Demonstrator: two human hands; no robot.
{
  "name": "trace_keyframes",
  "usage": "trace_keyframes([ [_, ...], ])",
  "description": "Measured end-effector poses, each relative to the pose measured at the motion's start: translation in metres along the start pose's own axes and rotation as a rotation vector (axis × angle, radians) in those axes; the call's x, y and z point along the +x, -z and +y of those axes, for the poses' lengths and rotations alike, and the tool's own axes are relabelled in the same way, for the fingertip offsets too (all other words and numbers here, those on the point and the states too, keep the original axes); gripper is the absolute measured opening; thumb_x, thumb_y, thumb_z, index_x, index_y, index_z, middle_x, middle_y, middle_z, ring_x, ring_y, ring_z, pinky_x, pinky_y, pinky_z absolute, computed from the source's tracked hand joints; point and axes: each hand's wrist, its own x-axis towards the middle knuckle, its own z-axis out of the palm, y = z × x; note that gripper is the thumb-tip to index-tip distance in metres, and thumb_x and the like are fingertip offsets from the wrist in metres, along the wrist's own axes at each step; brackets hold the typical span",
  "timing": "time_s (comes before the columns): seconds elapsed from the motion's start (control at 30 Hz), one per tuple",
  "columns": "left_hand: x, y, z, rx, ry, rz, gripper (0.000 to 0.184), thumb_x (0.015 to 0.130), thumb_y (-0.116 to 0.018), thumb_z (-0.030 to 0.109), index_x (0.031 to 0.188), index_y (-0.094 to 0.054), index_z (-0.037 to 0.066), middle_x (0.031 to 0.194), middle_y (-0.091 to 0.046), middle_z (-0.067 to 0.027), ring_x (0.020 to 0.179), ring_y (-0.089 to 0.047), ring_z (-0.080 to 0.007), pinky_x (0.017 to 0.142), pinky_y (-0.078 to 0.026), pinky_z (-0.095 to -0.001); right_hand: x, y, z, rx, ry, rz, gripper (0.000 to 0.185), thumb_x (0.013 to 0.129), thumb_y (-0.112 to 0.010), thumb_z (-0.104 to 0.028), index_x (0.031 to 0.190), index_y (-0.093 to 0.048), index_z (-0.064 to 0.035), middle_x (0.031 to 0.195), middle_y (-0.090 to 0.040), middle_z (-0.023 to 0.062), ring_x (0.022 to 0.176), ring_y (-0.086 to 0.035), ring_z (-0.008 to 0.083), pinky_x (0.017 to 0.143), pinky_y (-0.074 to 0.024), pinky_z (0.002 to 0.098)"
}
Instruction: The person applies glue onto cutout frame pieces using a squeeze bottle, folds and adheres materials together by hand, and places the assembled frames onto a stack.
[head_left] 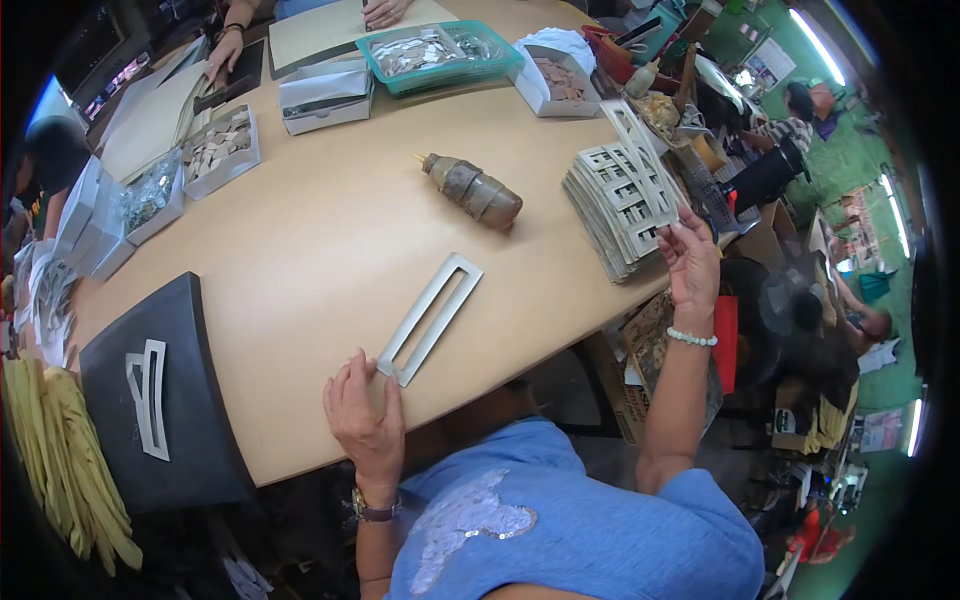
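Slotted frame (432, 318), long and pale, lies at the fingers and thumb of my left grip (365, 420), which meet its near end; I cannot tell whether they pinch it or just rest there. From that grip it stretches away and to the right on the tabletop (300, 220), its long axis slanting. My left hand is by far the nearer. My right grip (692, 260), well apart from it, is closed on the near end of pale slotted strips (640, 165) that lean over a stack of slotted cards (605, 215).

Beyond the frame, a taped bottle (472, 192) lies on its side. Farther out, a teal tray (430, 86) holds silvery flat pieces (418, 53). Right of it, a white box (565, 107) contains reddish-brown pieces (560, 80); left of it, a white carton (328, 115) has contents I cannot make out. Toward the left edge, an open box (228, 180) carries tan pieces (218, 143), and beside that, another box (160, 227) holds shiny clear packets (152, 190).
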Motion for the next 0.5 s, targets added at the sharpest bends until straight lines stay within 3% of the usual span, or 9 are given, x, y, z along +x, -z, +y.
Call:
trace_keyframes([
  [0.5,0.0,-0.001,0.001,-0.01,-0.004,0.005,0.048,0.076,-0.067,0.0,0.122,-0.053,-0.002,0.095,-0.064,-0.0136,0.091,-0.059,-0.0287,0.083,-0.044,-0.0402,-0.013,0.012,0.026,-0.073,-0.092,0.016,0.027,0.082,-0.063,-0.005,0.108,-0.059,0.0007,0.085,-0.067,0.0077,0.073,-0.067,0.0136,0.061,-0.055,0.0218],
])
